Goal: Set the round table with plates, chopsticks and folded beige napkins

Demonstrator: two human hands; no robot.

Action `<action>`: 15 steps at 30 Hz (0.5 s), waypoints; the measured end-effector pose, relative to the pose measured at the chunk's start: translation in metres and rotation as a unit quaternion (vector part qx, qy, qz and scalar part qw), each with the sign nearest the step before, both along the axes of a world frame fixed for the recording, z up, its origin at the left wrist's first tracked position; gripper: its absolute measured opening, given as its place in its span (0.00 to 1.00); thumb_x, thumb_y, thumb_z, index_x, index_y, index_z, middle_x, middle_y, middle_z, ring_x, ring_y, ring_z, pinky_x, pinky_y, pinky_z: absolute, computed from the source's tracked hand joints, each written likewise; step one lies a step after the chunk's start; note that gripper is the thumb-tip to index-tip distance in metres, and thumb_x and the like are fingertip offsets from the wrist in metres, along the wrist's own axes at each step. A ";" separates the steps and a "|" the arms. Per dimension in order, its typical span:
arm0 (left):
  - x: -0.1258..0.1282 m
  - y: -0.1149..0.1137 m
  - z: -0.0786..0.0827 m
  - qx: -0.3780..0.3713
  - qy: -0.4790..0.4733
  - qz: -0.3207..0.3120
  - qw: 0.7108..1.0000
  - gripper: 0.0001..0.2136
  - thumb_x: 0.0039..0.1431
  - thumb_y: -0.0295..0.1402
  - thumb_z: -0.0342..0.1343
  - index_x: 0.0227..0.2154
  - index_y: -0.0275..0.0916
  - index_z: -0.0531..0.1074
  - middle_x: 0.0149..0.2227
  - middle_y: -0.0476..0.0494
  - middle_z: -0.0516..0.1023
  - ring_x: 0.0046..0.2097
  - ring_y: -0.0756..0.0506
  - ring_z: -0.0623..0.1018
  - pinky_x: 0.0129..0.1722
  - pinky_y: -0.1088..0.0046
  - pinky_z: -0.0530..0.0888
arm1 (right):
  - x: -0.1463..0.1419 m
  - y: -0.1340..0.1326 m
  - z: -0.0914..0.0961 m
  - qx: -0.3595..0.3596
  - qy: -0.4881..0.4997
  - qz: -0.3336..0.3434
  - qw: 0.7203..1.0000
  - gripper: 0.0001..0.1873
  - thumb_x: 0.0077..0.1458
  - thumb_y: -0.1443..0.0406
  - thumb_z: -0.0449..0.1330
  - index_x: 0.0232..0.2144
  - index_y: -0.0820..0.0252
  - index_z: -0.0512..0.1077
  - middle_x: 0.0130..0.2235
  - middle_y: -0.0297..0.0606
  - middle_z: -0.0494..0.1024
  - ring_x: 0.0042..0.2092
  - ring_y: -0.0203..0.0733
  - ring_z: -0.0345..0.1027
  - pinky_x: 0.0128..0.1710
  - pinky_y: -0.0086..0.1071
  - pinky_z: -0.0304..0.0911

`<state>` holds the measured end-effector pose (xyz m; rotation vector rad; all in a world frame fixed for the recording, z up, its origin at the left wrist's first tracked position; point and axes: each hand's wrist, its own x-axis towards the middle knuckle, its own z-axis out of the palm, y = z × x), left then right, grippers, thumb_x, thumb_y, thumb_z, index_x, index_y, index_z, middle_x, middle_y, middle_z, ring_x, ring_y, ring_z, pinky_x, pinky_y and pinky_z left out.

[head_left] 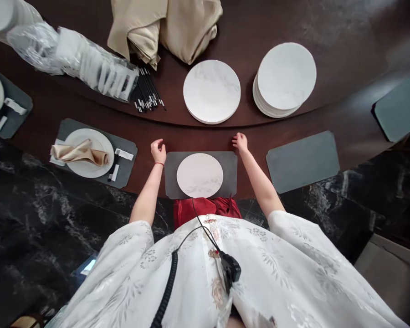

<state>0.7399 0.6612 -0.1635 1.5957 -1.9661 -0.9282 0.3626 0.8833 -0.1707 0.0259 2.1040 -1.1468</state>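
A white marbled plate (200,175) lies on a grey placemat (171,175) directly in front of me. Beyond the placemat's upper left corner, my left hand (158,151) hovers over or rests on the dark table, its fingers loosely bent, thumb apart, nothing in it. My right hand (239,142) is at the upper right corner, fingers slightly curled and apart, also holding nothing visible. Neither hand touches the plate. Farther back stand a low stack of white plates (212,91) and a taller plate stack (284,77).
Beige cloths (187,27), black sticks with white ends (148,93) and plastic-wrapped white items (95,66) lie on the raised table centre. To the left is a set placemat (130,157) with a plate and folded napkin (80,152). A bare placemat (302,161) lies right.
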 end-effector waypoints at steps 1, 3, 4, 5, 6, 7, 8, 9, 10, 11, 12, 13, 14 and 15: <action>-0.009 -0.026 0.006 -0.017 -0.007 0.004 1.000 0.16 0.59 0.26 0.51 0.50 0.34 0.72 0.55 0.32 0.70 0.55 0.43 0.73 0.47 0.70 0.76 | -0.017 -0.018 0.001 -0.022 -0.023 -0.066 0.997 0.22 0.69 0.54 0.44 0.56 0.57 0.65 0.45 0.41 0.78 0.36 0.35 0.75 0.38 0.32 0.73; -0.027 -0.080 0.017 -0.054 -0.020 0.012 0.998 0.17 0.58 0.25 0.51 0.50 0.33 0.71 0.54 0.33 0.71 0.57 0.43 0.72 0.52 0.67 0.74 | -0.046 -0.050 0.002 -0.026 -0.052 -0.163 0.985 0.29 0.70 0.52 0.34 0.61 0.58 0.62 0.47 0.45 0.77 0.41 0.39 0.77 0.40 0.35 0.74; -0.037 -0.106 0.022 -0.072 -0.025 0.018 0.997 0.17 0.57 0.24 0.51 0.50 0.32 0.71 0.53 0.33 0.71 0.57 0.42 0.71 0.55 0.65 0.72 | -0.056 -0.063 0.002 0.007 -0.055 -0.200 0.978 0.32 0.70 0.52 0.30 0.61 0.59 0.62 0.47 0.47 0.77 0.42 0.41 0.77 0.40 0.38 0.74; -0.046 -0.130 0.028 -0.090 -0.031 0.025 0.995 0.18 0.56 0.23 0.51 0.50 0.32 0.70 0.53 0.33 0.71 0.58 0.42 0.70 0.58 0.64 0.70 | -0.064 -0.075 0.001 0.059 -0.052 -0.233 0.969 0.36 0.69 0.52 0.27 0.61 0.63 0.62 0.47 0.51 0.77 0.44 0.45 0.77 0.42 0.42 0.75; -0.053 -0.153 0.033 -0.105 -0.036 0.032 0.993 0.18 0.56 0.23 0.51 0.51 0.31 0.70 0.53 0.32 0.71 0.58 0.42 0.70 0.61 0.62 0.68 | -0.069 -0.085 0.000 0.118 -0.044 -0.262 0.957 0.38 0.69 0.52 0.26 0.61 0.67 0.63 0.48 0.56 0.76 0.46 0.50 0.77 0.43 0.47 0.74; -0.060 -0.173 0.038 -0.117 -0.041 0.038 0.992 0.19 0.56 0.23 0.51 0.51 0.31 0.69 0.53 0.32 0.71 0.59 0.41 0.69 0.62 0.61 0.66 | -0.072 -0.094 -0.002 0.176 -0.031 -0.287 0.941 0.40 0.68 0.52 0.25 0.60 0.71 0.64 0.49 0.61 0.75 0.49 0.56 0.76 0.45 0.52 0.73; -0.066 -0.192 0.043 -0.125 -0.048 0.041 0.990 0.19 0.57 0.23 0.51 0.52 0.31 0.69 0.54 0.31 0.70 0.60 0.41 0.68 0.63 0.60 0.65 | -0.073 -0.100 -0.005 0.226 -0.014 -0.307 0.924 0.42 0.68 0.52 0.25 0.59 0.75 0.65 0.50 0.66 0.74 0.52 0.61 0.74 0.48 0.56 0.71; -0.070 -0.208 0.047 -0.129 -0.057 0.038 0.989 0.19 0.57 0.24 0.51 0.52 0.31 0.69 0.55 0.31 0.70 0.61 0.40 0.68 0.64 0.59 0.63 | -0.074 -0.104 -0.008 0.260 0.006 -0.320 0.911 0.43 0.67 0.51 0.26 0.58 0.78 0.65 0.51 0.70 0.72 0.54 0.65 0.72 0.49 0.59 0.70; -0.074 -0.223 0.051 -0.129 -0.072 0.027 0.989 0.18 0.58 0.25 0.51 0.52 0.31 0.69 0.55 0.30 0.69 0.62 0.39 0.67 0.65 0.58 0.62 | -0.074 -0.107 -0.013 0.280 0.026 -0.328 0.902 0.43 0.67 0.51 0.27 0.58 0.80 0.65 0.52 0.72 0.71 0.56 0.67 0.70 0.51 0.60 0.69; -0.077 -0.236 0.055 -0.126 -0.092 0.010 0.988 0.18 0.60 0.26 0.51 0.53 0.31 0.70 0.56 0.29 0.69 0.62 0.38 0.67 0.66 0.58 0.61 | -0.074 -0.108 -0.017 0.291 0.044 -0.335 0.895 0.43 0.67 0.50 0.27 0.58 0.80 0.65 0.52 0.74 0.70 0.57 0.68 0.69 0.52 0.60 0.68; -0.079 -0.247 0.058 -0.122 -0.117 -0.009 0.986 0.18 0.61 0.28 0.51 0.53 0.32 0.70 0.56 0.29 0.69 0.62 0.36 0.67 0.66 0.56 0.61 | -0.075 -0.107 -0.022 0.301 0.059 -0.343 0.888 0.43 0.67 0.50 0.28 0.58 0.80 0.65 0.52 0.74 0.70 0.57 0.68 0.69 0.53 0.59 0.68; -0.081 -0.258 0.061 -0.117 -0.147 -0.029 0.982 0.18 0.61 0.30 0.51 0.54 0.32 0.70 0.56 0.28 0.69 0.62 0.35 0.68 0.65 0.55 0.62 | -0.076 -0.105 -0.027 0.305 0.069 -0.347 0.884 0.43 0.66 0.49 0.28 0.58 0.79 0.65 0.52 0.74 0.70 0.57 0.68 0.69 0.53 0.59 0.68; -0.083 -0.268 0.064 -0.113 -0.181 -0.048 0.976 0.19 0.62 0.31 0.50 0.55 0.33 0.70 0.55 0.28 0.70 0.61 0.34 0.69 0.64 0.53 0.63 | -0.078 -0.102 -0.031 0.304 0.075 -0.348 0.884 0.44 0.66 0.48 0.28 0.59 0.77 0.65 0.52 0.74 0.70 0.57 0.68 0.69 0.53 0.59 0.69; -0.085 -0.276 0.066 -0.109 -0.217 -0.065 0.968 0.19 0.63 0.32 0.50 0.56 0.33 0.69 0.53 0.28 0.71 0.59 0.33 0.71 0.62 0.51 0.65 | -0.081 -0.098 -0.035 0.302 0.082 -0.345 0.885 0.44 0.66 0.47 0.28 0.59 0.76 0.65 0.53 0.74 0.70 0.57 0.68 0.69 0.53 0.59 0.69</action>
